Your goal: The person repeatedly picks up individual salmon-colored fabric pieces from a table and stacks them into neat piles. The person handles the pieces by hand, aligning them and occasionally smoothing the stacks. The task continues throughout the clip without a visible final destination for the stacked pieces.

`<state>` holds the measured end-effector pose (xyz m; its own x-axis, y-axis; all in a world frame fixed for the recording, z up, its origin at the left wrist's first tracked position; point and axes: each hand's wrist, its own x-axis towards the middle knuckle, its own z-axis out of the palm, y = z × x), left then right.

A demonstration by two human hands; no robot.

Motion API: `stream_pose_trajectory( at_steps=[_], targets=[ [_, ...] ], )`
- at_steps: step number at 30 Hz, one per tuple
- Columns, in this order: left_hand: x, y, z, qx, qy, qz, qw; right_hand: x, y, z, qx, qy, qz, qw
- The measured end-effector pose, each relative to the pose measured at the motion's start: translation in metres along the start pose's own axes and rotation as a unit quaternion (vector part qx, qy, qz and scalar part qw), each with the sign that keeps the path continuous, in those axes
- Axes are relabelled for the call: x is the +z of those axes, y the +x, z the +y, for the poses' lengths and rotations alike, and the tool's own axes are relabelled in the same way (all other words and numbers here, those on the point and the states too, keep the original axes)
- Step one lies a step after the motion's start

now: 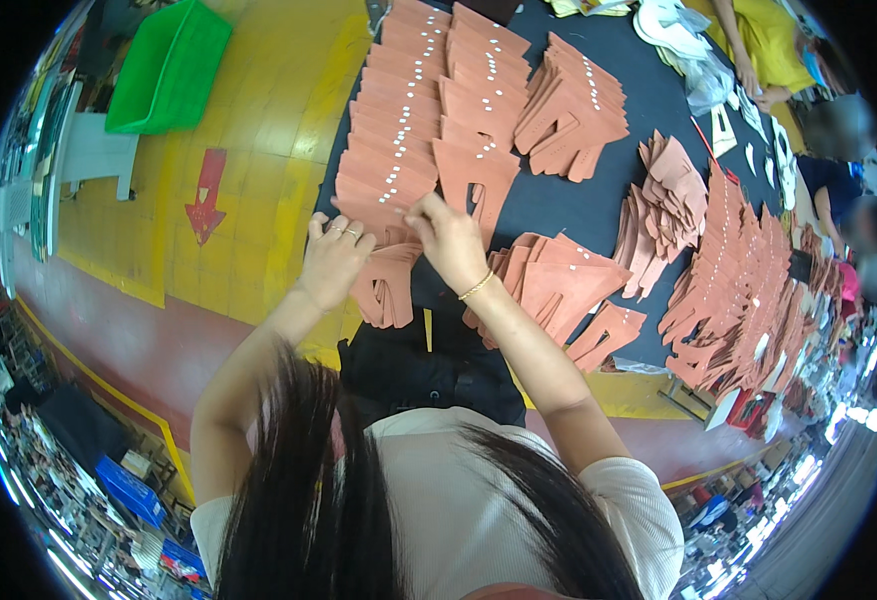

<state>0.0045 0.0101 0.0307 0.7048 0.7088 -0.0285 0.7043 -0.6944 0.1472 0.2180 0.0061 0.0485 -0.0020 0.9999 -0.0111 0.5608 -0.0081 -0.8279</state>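
Observation:
Overlapping rows of flat orange-brown cut pieces (pixel 388 130), which look like leather, lie on a dark table. Small white dots run along them. My left hand (pixel 336 262) is at the near left end of the first row, its bent fingers gripping the edge of a cut piece. Just to the right, my right hand (pixel 450 243) pinches with thumb and forefinger over the same piece; whatever is between the fingertips is too small to make out. Below my hands, a slotted cut piece (pixel 386 290) hangs at the table's near edge.
More stacks of cut pieces (pixel 558 285) lie to the right on the dark table (pixel 558 212). A green bin (pixel 173 65) stands at the far left, by a yellow floor with a red arrow (pixel 205 200). Another person's hands (pixel 758 90) are at the far right.

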Motion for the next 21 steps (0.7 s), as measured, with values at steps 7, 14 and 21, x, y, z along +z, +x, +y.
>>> stream_pose_trajectory(
  at_steps=[7,14,21],
  targets=[
    [0.007,0.022,-0.008,-0.031,-0.04,-0.042,0.998,-0.121,0.042,0.015,-0.019,0.007,0.097,0.995],
    [0.009,0.034,-0.008,-0.056,-0.025,-0.077,0.995,-0.195,0.091,0.121,0.118,0.031,0.136,0.983],
    [0.008,0.04,-0.005,-0.081,-0.01,-0.121,0.989,-0.204,0.119,0.207,0.174,-0.074,0.183,0.965]
  ],
)
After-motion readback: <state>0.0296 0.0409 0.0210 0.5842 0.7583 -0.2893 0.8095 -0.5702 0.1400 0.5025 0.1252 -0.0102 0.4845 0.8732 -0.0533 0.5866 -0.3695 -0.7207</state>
